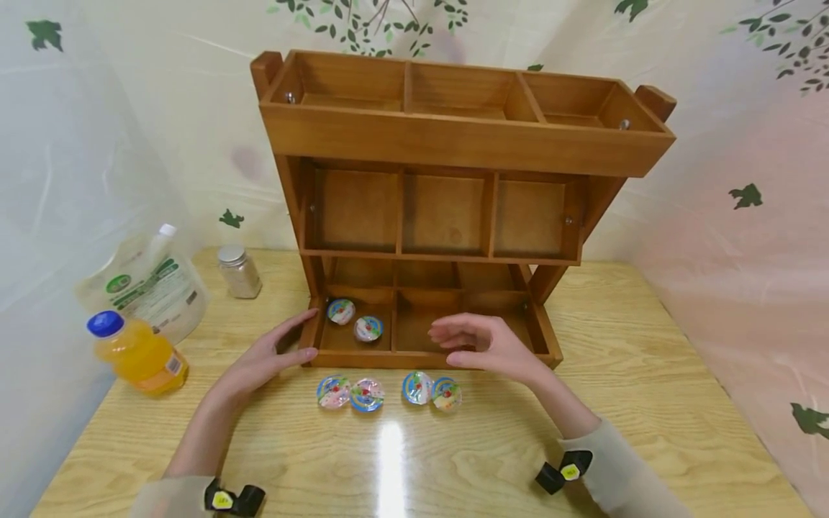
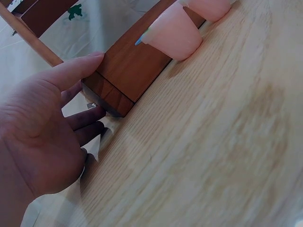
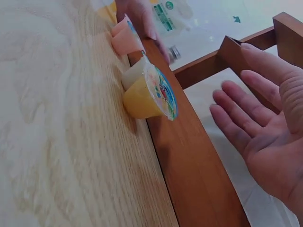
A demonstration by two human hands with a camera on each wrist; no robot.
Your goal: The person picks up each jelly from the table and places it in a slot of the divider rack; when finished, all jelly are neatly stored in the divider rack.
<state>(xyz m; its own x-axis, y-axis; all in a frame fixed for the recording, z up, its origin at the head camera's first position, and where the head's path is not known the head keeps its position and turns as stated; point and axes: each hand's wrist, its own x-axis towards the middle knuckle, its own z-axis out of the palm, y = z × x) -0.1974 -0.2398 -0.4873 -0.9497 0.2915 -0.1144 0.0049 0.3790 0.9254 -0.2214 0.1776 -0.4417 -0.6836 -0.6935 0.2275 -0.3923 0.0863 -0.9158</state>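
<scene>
A brown wooden tiered rack stands at the back of the table. My left hand touches the left end of its lowest tier, with thumb at the front corner and fingers along the side. My right hand is held over the lowest tier's middle and right compartments, fingers relaxed, nothing in it. Two lidded jelly cups sit in the lower left compartment. Along the rack's front edge lie two pairs more: pink cups on the left, a whitish cup and an orange-yellow cup on the right.
An orange juice bottle with a blue cap stands at the left. Behind it are a white refill pouch and a small silver-lidded jar. Leaf-patterned sheeting hangs around the table.
</scene>
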